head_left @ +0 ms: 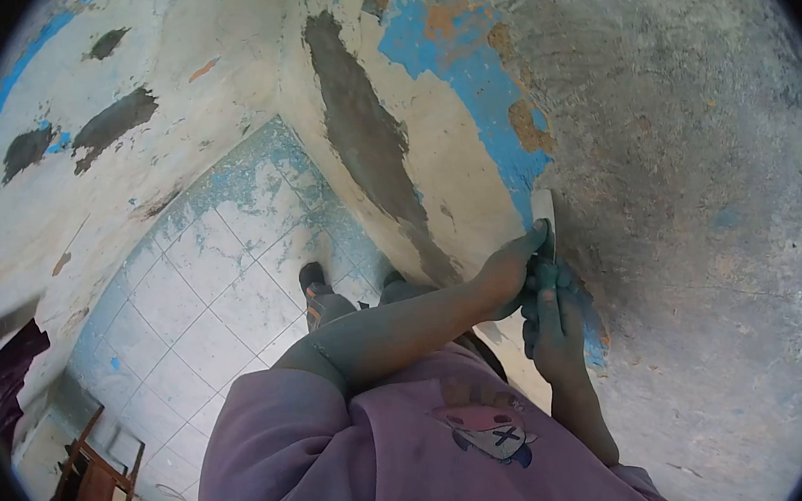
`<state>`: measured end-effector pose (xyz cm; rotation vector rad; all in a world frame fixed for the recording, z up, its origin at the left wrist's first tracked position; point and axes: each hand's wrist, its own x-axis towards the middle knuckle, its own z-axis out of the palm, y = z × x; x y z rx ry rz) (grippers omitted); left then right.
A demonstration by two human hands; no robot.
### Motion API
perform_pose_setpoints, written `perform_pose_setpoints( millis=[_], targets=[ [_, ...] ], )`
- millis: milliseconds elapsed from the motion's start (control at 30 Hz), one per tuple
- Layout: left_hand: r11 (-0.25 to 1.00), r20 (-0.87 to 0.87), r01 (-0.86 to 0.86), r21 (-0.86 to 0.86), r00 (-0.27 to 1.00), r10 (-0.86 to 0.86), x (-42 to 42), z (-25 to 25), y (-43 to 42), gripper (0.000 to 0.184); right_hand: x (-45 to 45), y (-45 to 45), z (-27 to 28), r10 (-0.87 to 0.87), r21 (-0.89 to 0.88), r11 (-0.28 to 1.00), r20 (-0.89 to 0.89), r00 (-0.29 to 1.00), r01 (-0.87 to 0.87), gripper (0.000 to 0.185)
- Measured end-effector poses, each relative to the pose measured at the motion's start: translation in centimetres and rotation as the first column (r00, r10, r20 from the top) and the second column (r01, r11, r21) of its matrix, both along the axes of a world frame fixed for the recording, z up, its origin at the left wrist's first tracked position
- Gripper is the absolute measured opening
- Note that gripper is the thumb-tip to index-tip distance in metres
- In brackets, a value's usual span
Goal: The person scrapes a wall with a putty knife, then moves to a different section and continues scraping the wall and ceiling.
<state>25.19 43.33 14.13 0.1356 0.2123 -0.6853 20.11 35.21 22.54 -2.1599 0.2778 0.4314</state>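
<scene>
A scraper (543,206) with a flat pale blade points up the wall, its tip at the lower edge of the peeling blue paint (493,99). My left hand (510,271) is closed around the tool, its thumb near the base of the blade. Just below, my right hand (558,318) is also closed on the handle, with the thumb extended along it. The fingers hide most of the handle. Whether the blade tip presses on the wall or hovers just off it, I cannot tell. Both hands look dusted with bluish-grey powder.
Bare grey wall (678,150) spreads along the right. Cream plaster with dark patches (362,130) meets another patched wall (183,50) in a corner. Dusty white floor tiles (224,295) lie below, around my feet. A brown chair (93,497) stands at lower left, near a dark cloth (16,375).
</scene>
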Motion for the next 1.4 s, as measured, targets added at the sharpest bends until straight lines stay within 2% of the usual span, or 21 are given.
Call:
perform_pose_setpoints(
  millis=[100,167,200,233,300,367,467,567,633,700,767,833,867,900,967,1033,1100,1133,1200,1300,1400],
  targets=[
    [0.999,-0.046,-0.005,0.045,0.999,0.007,-0.1,1.1,1.1,0.048,-0.2,1.1,-0.7,-0.074,0.002,0.997,-0.06,0.995,0.074,0.026],
    [0.999,-0.103,-0.017,-0.042,0.995,0.012,-0.4,1.3,1.5,0.043,-0.7,0.5,-2.8,0.074,-0.144,0.988,0.134,0.988,-0.055,0.026],
    [0.999,-0.101,-0.015,-0.036,0.995,0.011,-0.6,1.1,1.3,0.043,-1.0,0.7,-2.1,-0.049,-0.032,0.998,0.091,0.995,0.052,0.026],
    [1.0,-0.065,0.011,-0.001,0.998,-0.011,-0.5,0.7,0.8,0.045,-0.8,0.9,-1.4,-0.045,-0.026,0.999,0.097,0.994,0.048,0.026],
    [0.999,-0.025,0.027,0.028,0.999,-0.026,-0.3,0.8,0.7,0.048,-0.4,0.8,0.1,-0.059,0.044,0.997,-0.057,0.997,0.061,0.025],
    [1.0,-0.066,-0.023,0.011,0.998,0.024,-0.3,1.1,1.1,0.048,-0.6,2.0,-0.8,-0.142,0.02,0.989,-0.057,0.988,0.143,0.025],
    [0.998,-0.098,-0.016,-0.064,0.995,0.01,-0.7,0.1,0.6,0.048,-1.3,0.7,-3.7,-0.028,-0.066,0.997,0.161,0.987,0.039,0.025],
    [1.0,-0.066,0.006,0.015,0.998,-0.005,-1.3,1.2,0.6,0.043,-1.5,0.8,-1.3,-0.081,0.084,0.993,0.026,0.996,0.078,0.024],
    [0.997,-0.085,-0.072,0.016,0.994,0.073,-0.6,0.7,0.0,0.042,-0.2,0.7,-2.5,-0.015,0.077,0.997,0.106,0.994,0.007,0.025],
    [0.979,-0.214,-0.205,-0.014,0.957,0.197,0.9,0.4,1.0,0.042,1.9,1.2,-3.8,0.045,-0.005,0.999,0.109,0.993,-0.045,0.027],
    [0.977,-0.122,-0.201,-0.078,0.974,0.19,1.0,-0.9,1.3,0.042,1.4,3.2,-3.2,0.015,0.032,0.999,0.138,0.99,-0.02,0.03],
    [0.99,-0.04,-0.071,0.121,0.996,0.076,-0.4,-2.1,-0.3,0.043,-0.8,3.0,-2.5,-0.032,0.065,0.997,0.067,0.997,0.028,0.031],
    [0.939,0.01,-0.155,0.308,0.987,0.16,-0.9,-2.4,-1.7,0.044,-1.5,2.4,-2.9,-0.049,0.141,0.989,0.093,0.994,0.035,0.033],
    [0.936,0.008,-0.18,0.302,0.982,0.186,-0.2,-2.4,-1.5,0.044,-1.7,1.8,-3.4,-0.073,0.123,0.99,0.069,0.995,0.064,0.033],
    [0.982,-0.133,-0.146,0.118,0.978,0.161,-0.2,-2.6,-1.4,0.044,-0.2,1.2,-4.8,-0.018,0.159,0.987,0.089,0.996,0.003,0.035],
    [0.977,-0.14,-0.158,0.144,0.974,0.178,0.5,-1.8,0.7,0.042,1.1,1.9,-4.8,-0.06,0.177,0.983,0.011,0.998,0.057,0.034],
    [0.992,-0.127,-0.122,0.023,0.984,0.124,0.9,-1.7,1.9,0.041,0.9,2.6,-4.3,-0.085,0.205,0.974,-0.063,0.994,0.097,0.033],
    [0.991,-0.126,-0.13,0.033,0.983,0.133,0.5,-1.4,1.9,0.041,0.1,2.9,-4.0,-0.062,0.206,0.977,0.02,0.998,0.057,0.033],
    [0.971,-0.055,-0.023,0.238,0.998,0.037,-0.6,-0.8,1.5,0.043,-0.7,3.0,-4.0,-0.027,0.212,0.977,0.103,0.994,0.005,0.033],
    [0.984,-0.06,-0.097,0.15,0.992,0.107,0.3,-2.5,0.4,0.043,-0.6,2.4,-5.0,-0.091,0.216,0.974,0.085,0.992,0.071,0.031],
    [0.991,-0.106,-0.069,0.117,0.991,0.082,0.6,-0.9,2.9,0.042,1.0,2.4,-5.9,-0.078,0.255,0.963,-0.052,0.996,0.089,0.037]
  ],
)
